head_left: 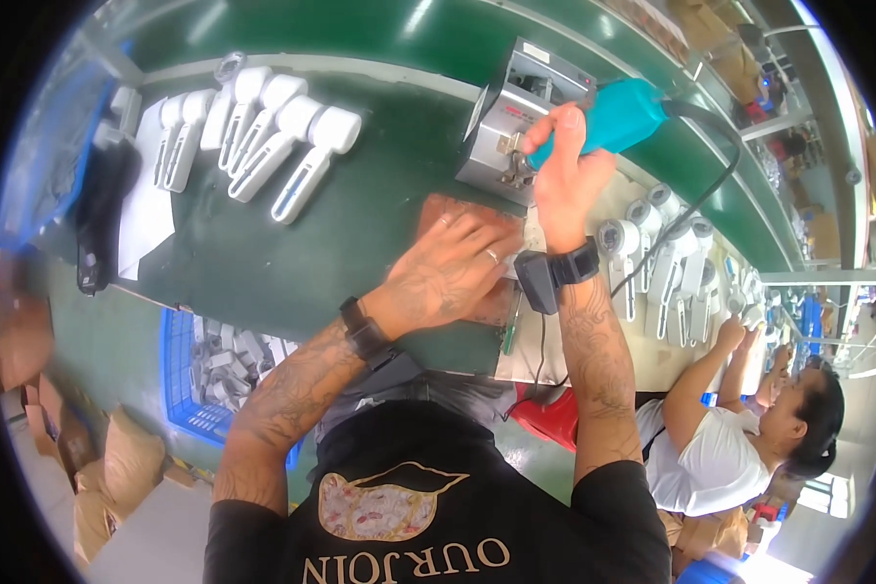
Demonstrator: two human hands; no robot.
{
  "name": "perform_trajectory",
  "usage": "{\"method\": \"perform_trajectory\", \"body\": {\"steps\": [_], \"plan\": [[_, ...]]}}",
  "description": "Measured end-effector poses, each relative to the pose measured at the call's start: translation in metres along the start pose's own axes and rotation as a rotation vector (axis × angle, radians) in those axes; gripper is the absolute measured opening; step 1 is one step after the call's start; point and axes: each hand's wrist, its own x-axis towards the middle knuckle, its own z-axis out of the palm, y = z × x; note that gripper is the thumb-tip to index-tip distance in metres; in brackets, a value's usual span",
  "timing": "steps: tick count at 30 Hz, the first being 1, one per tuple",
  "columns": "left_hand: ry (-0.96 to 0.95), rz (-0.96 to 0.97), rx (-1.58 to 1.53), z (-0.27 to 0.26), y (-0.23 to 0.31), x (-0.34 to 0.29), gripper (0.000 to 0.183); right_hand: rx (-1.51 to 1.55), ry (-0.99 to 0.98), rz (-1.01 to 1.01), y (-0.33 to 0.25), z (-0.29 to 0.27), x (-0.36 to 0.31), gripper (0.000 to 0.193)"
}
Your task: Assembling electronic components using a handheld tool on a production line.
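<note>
The right hand [572, 165] is wrapped round a blue-green tool [628, 112]. Just left of that grip is a silver box [496, 127]. Lower left of the grip, the left hand [453, 265] lies on a brown board [492, 309], and I can't tell if its fingers pinch anything. White gadgets [271, 153] lie farther left
</note>
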Motion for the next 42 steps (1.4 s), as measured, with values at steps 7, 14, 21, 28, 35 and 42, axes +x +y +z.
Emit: {"method": "perform_trajectory", "body": {"steps": [7, 14, 21, 28, 35, 42], "plan": [[0.018, 0.069, 0.069, -0.009, -0.005, 0.003, 0.049, -0.1, -0.096, 0.018, -0.031, -0.013, -0.014, 0.035], [-0.034, 0.152, 0.152, -0.003, -0.012, 0.018, 0.048, 0.087, 0.026, 0.1, -0.072, -0.055, -0.072, 0.053], [-0.023, 0.222, 0.229, 0.001, -0.015, 0.018, 0.046, 0.072, 0.014, 0.113, -0.069, -0.063, -0.09, 0.058], [-0.142, 0.07, 0.199, -0.01, 0.0, 0.016, 0.082, 0.062, -0.01, 0.128, -0.058, -0.058, -0.083, 0.054], [-0.188, 0.083, 0.236, -0.011, 0.003, 0.016, 0.085, 0.046, -0.06, 0.151, -0.054, -0.053, -0.084, 0.057], [-0.192, 0.062, 0.239, -0.011, -0.002, 0.018, 0.087, 0.027, -0.093, 0.142, -0.049, -0.048, -0.08, 0.058]]}}
